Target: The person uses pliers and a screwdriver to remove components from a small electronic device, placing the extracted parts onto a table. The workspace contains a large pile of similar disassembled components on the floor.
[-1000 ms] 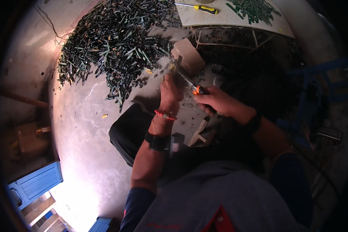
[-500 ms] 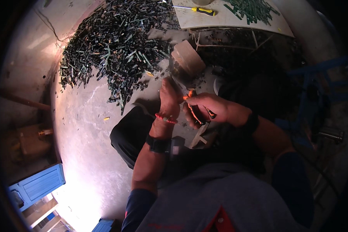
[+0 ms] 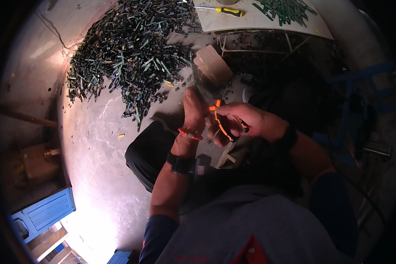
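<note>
My right hand point(image 3: 246, 119) is closed round a pair of pliers point(image 3: 222, 126) with orange and black handles. The pliers' jaws point away from me, beside my left hand point(image 3: 192, 108). That hand is upright and closed, its fingers mostly turned out of sight, so what it grips cannot be made out. A red beaded bracelet and a dark band circle the left wrist and forearm; another dark band is on my right wrist. Just beyond both hands, a brown block point(image 3: 213, 65) rests on the floor, with small dark scraps scattered around it.
A large heap of dark and green strips point(image 3: 134, 55) covers the floor at the far left. At the back, a low white table point(image 3: 268, 23) bears a yellow-and-black screwdriver point(image 3: 228, 11) and a pile of green strips point(image 3: 288, 11). Blue panels point(image 3: 46, 213) stand at the lower left.
The pliers have shifted slightly to the right and away from me, and turned a little in my right hand. My left hand has moved only slightly.
</note>
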`<control>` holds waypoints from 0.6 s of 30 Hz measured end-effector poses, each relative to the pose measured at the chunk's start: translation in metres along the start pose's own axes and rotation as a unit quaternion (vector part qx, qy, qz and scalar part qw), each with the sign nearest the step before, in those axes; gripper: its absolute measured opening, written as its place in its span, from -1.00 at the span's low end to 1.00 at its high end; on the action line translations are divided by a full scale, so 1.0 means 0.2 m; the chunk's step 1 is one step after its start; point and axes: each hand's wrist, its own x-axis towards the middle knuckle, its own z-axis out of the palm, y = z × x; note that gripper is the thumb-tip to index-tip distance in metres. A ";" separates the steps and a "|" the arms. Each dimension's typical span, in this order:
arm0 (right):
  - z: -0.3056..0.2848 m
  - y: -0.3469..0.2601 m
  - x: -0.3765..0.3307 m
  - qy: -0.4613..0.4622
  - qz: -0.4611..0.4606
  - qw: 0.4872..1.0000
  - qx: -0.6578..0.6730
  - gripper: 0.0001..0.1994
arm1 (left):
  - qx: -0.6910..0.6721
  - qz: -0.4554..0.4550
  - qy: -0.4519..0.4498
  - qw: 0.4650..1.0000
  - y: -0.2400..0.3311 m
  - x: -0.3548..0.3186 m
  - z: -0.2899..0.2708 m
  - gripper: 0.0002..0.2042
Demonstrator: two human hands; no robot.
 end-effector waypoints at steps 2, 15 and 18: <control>0.01 0.00 0.00 -0.012 0.009 1.000 0.010 -0.63 | -0.016 0.002 -0.031 0.999 -0.08 0.07 -0.06 -0.60; -0.06 0.03 -0.01 0.213 -0.036 0.851 -0.478 -0.78 | 0.037 0.024 -0.066 0.997 -0.18 0.13 -0.14 -0.62; -0.12 0.12 0.01 0.385 -0.220 0.487 -0.752 -0.80 | 0.195 0.188 -0.075 0.960 -0.30 0.25 -0.21 -0.64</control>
